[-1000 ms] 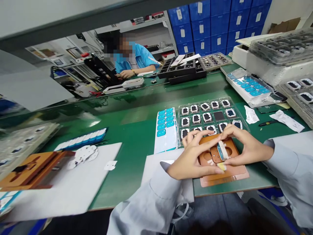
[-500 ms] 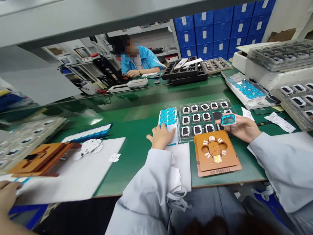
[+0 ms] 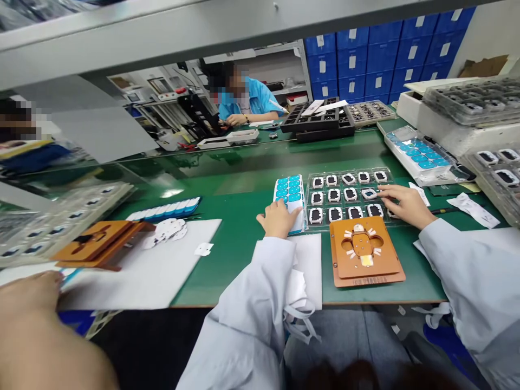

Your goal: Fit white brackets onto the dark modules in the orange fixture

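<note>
My left hand (image 3: 279, 219) lies with fingers spread on a white sheet of blue stickers (image 3: 289, 187), over its lower part. At the right, my right hand (image 3: 406, 205) reaches over a clear plastic tray (image 3: 311, 184) of white watch cases. Its fingertips pinch the right edge of one watch case (image 3: 369, 193), which sits in a slot of the middle row; its face looks bluish. Part of the tray's right side is hidden under this hand. In front of the tray stands an orange-brown fixture block (image 3: 368, 252) with a shaped recess, white tabs and a yellow patch.
White paper pieces (image 3: 296, 287) lie on a pale mat below my left hand. Another person's arm (image 3: 36, 319) comes in at the left, beside a second fixture (image 3: 93, 241). Across the bench a co-worker in blue (image 3: 260, 100) sits. Stacked trays (image 3: 475, 97) stand at the right.
My right hand has lowered the watch case from above the fixture into the tray's middle row. My left hand stays on the sticker sheet. The neighbour's arm reaches further in.
</note>
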`<state>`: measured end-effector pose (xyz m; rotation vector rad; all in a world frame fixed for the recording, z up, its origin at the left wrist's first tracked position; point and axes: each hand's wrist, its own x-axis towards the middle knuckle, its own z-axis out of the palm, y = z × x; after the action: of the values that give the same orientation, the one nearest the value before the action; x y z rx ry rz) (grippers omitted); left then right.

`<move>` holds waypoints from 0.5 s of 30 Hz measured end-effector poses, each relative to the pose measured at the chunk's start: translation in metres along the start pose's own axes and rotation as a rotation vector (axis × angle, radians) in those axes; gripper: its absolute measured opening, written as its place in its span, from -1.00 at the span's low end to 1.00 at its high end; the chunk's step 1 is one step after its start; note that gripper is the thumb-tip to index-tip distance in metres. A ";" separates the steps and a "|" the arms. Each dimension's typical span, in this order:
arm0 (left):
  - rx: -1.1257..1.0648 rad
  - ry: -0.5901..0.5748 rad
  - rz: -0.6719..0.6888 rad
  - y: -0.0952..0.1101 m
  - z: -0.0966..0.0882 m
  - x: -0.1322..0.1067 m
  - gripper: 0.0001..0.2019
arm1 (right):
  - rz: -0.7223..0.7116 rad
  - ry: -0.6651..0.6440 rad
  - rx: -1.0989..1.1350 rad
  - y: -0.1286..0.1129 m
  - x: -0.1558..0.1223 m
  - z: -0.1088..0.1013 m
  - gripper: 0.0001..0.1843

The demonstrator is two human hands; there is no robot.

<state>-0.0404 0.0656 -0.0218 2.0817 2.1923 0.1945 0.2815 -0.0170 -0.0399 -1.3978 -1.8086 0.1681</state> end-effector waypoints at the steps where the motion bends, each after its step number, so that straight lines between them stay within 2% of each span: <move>1: -0.003 0.009 -0.001 0.000 0.000 0.000 -0.46 | -0.027 -0.007 -0.028 0.001 0.001 0.000 -0.75; 7: -0.015 0.065 0.001 -0.001 0.000 0.003 -0.50 | -0.176 -0.121 -0.138 0.001 -0.001 0.002 -0.73; 15: -0.087 0.129 -0.014 -0.003 -0.007 0.003 -0.55 | -0.236 -0.163 -0.199 0.001 -0.004 -0.002 -0.70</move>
<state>-0.0445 0.0684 -0.0153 2.0611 2.2246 0.4256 0.2838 -0.0207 -0.0417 -1.3220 -2.1587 -0.0225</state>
